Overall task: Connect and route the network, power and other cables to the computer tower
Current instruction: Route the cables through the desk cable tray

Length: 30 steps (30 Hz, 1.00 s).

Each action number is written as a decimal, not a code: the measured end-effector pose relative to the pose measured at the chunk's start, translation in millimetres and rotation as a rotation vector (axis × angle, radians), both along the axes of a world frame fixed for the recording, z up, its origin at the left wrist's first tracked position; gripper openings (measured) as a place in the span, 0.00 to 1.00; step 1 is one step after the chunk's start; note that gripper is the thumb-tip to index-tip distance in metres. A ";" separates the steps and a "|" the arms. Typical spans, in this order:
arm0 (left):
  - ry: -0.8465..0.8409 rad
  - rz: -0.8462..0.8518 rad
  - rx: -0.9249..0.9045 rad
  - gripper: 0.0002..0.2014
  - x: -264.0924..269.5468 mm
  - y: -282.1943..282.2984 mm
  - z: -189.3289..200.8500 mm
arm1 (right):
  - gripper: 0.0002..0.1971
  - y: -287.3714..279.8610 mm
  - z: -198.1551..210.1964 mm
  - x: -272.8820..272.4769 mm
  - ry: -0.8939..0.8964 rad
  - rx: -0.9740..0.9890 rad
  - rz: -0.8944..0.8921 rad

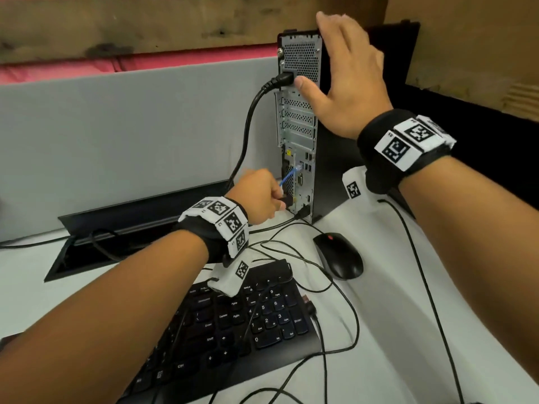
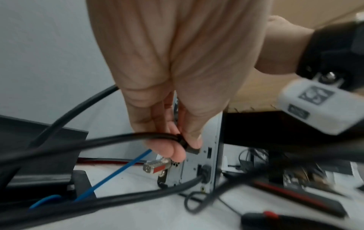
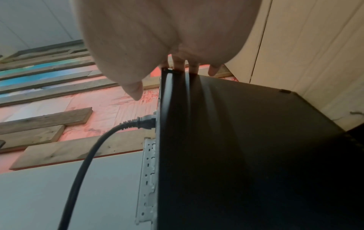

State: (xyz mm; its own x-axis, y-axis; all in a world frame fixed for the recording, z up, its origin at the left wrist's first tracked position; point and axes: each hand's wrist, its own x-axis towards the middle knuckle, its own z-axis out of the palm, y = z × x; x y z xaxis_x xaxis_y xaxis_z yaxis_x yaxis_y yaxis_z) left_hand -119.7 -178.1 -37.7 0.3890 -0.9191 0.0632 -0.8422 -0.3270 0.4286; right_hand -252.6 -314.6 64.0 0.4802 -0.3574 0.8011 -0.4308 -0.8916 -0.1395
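Tower: we are seeing the computer tower [image 1: 300, 118] standing upright toward the far edge of the desk [image 1: 393, 330], its metal rear panel turned to us.
Right hand: our right hand [image 1: 347, 80] is resting flat against the tower's upper side, fingers straight and reaching the top edge, thumb lying on the rear panel just beside the power plug; it is gripping nothing.
Left hand: our left hand [image 2: 177, 93] is pinching a black plug [image 2: 192, 150] between thumb and fingertips, fingers closed together on it, at the lower part of the rear panel.
Black plug: it is touching the panel at a port, though the blurred wrist view is not letting us tell whether it is fully seated; its black cable [image 2: 108, 138] is looping away toward the left.
Power cable: the thick power cable [image 1: 248, 123] is sitting plugged in near the top of the rear panel and curving down toward the cable tray [image 1: 87, 252] set in the desk.
Network cable: the blue network cable [image 1: 287, 177] is sitting in a port midway down the lower panel, just above our left hand.
Keyboard: the black keyboard [image 1: 248, 330] is lying toward the near edge of the desk.
Mouse: the black mouse [image 1: 339, 256] is lying between the keyboard and the tower, with thin cords trailing around it.
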 end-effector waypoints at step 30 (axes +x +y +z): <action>-0.241 -0.031 0.106 0.14 -20.0 -26.5 -26.2 | 0.37 1.6 -9.2 12.6 -0.163 0.003 -0.026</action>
